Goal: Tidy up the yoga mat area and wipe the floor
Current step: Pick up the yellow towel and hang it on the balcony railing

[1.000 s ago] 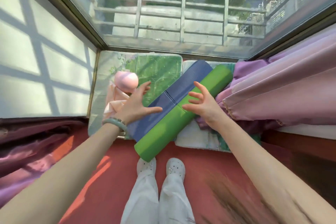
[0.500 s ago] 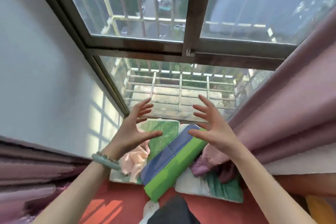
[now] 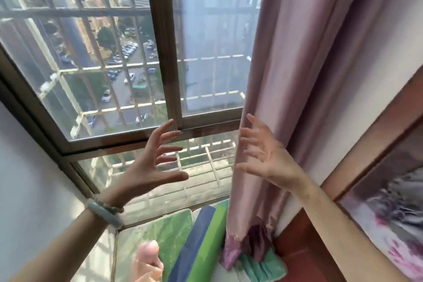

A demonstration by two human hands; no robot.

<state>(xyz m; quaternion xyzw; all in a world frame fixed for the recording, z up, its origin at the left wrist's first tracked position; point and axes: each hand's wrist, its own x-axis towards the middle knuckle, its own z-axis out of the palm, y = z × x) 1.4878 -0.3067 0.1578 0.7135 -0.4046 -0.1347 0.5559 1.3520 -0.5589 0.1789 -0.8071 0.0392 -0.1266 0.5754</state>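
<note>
Both grips have risen from the mats to window height. A second ago they hovered just above the rolled mats. Now the left grip (image 3: 151, 167) is spread and empty in front of the window frame (image 3: 164, 52). The right grip (image 3: 265, 158) is spread and empty at the edge of the pink curtain (image 3: 286, 75); I cannot tell whether its fingertips touch the cloth.

The green yoga mat (image 3: 211, 240) and the blue mat (image 3: 192, 242) lie side by side on the padded ledge (image 3: 174, 224) below, untouched. Judgement: the mats are not yet stowed, and the curtain is probably the next item handled.

Limits of view:
- The mats' near ends are cut off by the lower edge.
- The green mat's far end passes behind the curtain hem.
- The floor (image 3: 309, 265) shows only as a red strip.
- No wiping cloth is visible.
</note>
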